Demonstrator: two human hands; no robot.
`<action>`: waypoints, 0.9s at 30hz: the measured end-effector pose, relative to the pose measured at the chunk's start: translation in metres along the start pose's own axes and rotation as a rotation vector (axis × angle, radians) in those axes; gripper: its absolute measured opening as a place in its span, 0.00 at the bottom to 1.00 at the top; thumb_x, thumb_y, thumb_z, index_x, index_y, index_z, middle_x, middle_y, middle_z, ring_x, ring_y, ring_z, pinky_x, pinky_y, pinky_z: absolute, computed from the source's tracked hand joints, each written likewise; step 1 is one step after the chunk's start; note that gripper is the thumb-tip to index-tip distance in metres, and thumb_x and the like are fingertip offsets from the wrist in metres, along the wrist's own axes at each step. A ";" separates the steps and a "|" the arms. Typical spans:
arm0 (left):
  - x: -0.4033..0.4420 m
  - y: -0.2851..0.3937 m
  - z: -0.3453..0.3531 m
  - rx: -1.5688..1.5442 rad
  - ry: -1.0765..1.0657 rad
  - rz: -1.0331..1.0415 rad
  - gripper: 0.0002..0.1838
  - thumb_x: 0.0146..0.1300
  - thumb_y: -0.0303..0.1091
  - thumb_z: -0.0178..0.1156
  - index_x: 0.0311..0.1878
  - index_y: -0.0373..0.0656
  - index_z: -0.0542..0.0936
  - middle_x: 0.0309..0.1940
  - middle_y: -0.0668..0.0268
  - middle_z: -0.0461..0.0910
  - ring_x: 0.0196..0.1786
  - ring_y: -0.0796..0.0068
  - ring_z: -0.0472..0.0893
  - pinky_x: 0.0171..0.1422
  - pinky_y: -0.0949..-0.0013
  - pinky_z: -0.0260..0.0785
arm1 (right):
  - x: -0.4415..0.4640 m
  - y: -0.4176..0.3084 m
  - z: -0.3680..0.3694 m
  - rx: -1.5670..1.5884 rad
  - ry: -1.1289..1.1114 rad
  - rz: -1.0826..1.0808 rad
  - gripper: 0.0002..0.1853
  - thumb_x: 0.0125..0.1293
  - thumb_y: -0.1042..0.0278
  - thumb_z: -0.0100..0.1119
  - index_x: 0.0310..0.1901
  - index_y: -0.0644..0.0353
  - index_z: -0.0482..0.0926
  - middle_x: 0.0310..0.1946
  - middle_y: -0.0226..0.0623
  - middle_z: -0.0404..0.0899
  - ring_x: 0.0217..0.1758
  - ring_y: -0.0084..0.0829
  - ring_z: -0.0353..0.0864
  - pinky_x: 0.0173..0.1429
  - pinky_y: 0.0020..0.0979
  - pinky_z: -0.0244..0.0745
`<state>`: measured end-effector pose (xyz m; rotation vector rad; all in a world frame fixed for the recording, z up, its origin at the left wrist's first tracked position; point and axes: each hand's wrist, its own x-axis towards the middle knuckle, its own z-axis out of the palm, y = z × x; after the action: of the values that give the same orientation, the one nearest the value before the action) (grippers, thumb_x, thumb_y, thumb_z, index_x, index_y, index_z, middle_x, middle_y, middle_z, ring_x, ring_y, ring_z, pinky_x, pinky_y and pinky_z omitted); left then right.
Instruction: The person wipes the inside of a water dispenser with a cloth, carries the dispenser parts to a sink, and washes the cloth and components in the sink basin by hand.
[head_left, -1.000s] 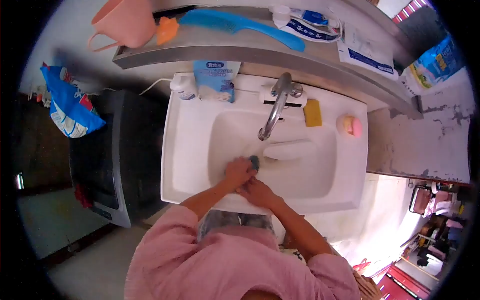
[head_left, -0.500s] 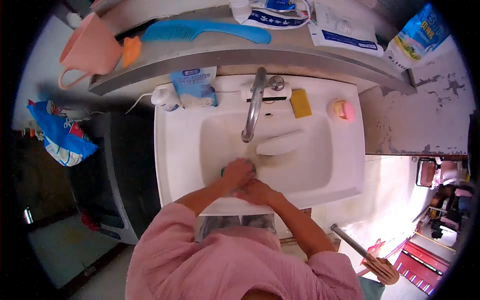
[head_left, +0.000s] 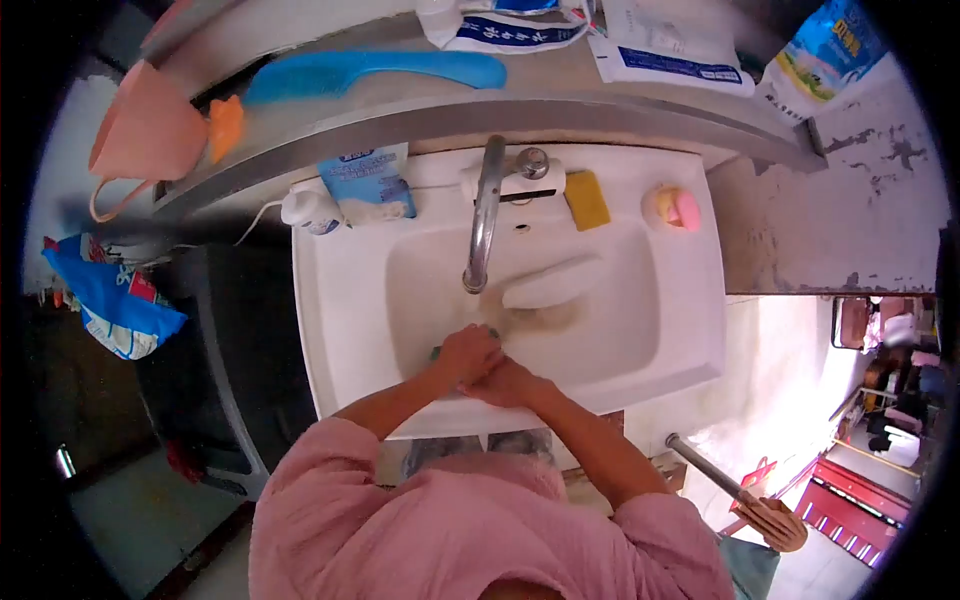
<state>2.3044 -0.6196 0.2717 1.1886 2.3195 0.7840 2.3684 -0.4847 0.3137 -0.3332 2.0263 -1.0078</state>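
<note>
Both of my hands are together low over the front left part of the white sink (head_left: pixel 640 385), below the tap (head_left: pixel 483 225). My left hand (head_left: pixel 468 355) is closed around a small green thing (head_left: pixel 435 353); only slivers of it show, so its kind is unclear. Pressed against the left hand from the right, my right hand (head_left: pixel 507 383) has its fingers curled in and mostly hidden. In the basin, behind the hands, lies a long white piece (head_left: pixel 550 284). No water stream is visible from the tap.
On the sink's back rim are a white bottle (head_left: pixel 312 208), a blue pouch (head_left: pixel 368 186), a yellow sponge (head_left: pixel 587 201) and a pink-and-yellow item (head_left: pixel 676 208). The shelf above holds a blue comb (head_left: pixel 375 72), a pink cup (head_left: pixel 148 125) and tubes. A wooden-tipped pole (head_left: pixel 735 490) stands at the right.
My hands remain together in the basin, with the left hand now covering more of the green thing. The camera has shifted slightly, moving the whole scene a little to the left.
</note>
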 end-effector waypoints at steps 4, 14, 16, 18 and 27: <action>0.041 -0.071 0.030 0.354 0.007 -0.125 0.15 0.54 0.40 0.62 0.42 0.44 0.76 0.37 0.52 0.76 0.44 0.53 0.78 0.40 0.48 0.72 | -0.002 -0.003 0.006 -0.120 0.124 0.041 0.41 0.68 0.34 0.36 0.69 0.62 0.59 0.72 0.51 0.52 0.72 0.46 0.58 0.73 0.40 0.53; 0.010 -0.004 -0.029 0.204 -0.378 -0.256 0.20 0.58 0.49 0.58 0.44 0.41 0.75 0.39 0.56 0.78 0.46 0.55 0.78 0.50 0.48 0.68 | -0.001 -0.015 -0.015 -0.127 -0.101 0.026 0.39 0.70 0.38 0.34 0.70 0.64 0.57 0.72 0.50 0.53 0.75 0.45 0.53 0.74 0.41 0.51; 0.014 -0.040 -0.008 0.307 -0.268 -0.185 0.18 0.59 0.49 0.57 0.42 0.43 0.76 0.38 0.58 0.79 0.46 0.57 0.78 0.49 0.48 0.68 | 0.001 0.000 0.005 -0.100 0.149 -0.033 0.38 0.70 0.38 0.33 0.69 0.63 0.59 0.71 0.50 0.57 0.75 0.44 0.53 0.74 0.41 0.50; 0.029 -0.123 0.061 0.477 0.063 -0.188 0.16 0.61 0.47 0.56 0.40 0.44 0.77 0.37 0.59 0.80 0.46 0.58 0.78 0.48 0.49 0.69 | 0.010 0.008 0.007 -0.097 0.147 0.029 0.34 0.71 0.41 0.37 0.67 0.61 0.63 0.67 0.49 0.64 0.73 0.43 0.58 0.73 0.40 0.54; -0.014 -0.022 -0.148 -0.671 0.432 -0.326 0.09 0.68 0.30 0.54 0.32 0.42 0.67 0.24 0.67 0.67 0.30 0.75 0.67 0.34 0.72 0.61 | 0.020 0.006 -0.021 0.633 0.408 -0.117 0.19 0.70 0.67 0.52 0.60 0.60 0.73 0.53 0.35 0.78 0.56 0.27 0.74 0.63 0.28 0.66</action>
<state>2.2119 -0.6851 0.3711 0.3630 2.1734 1.6322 2.3402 -0.4808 0.3048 0.1051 1.9125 -1.8350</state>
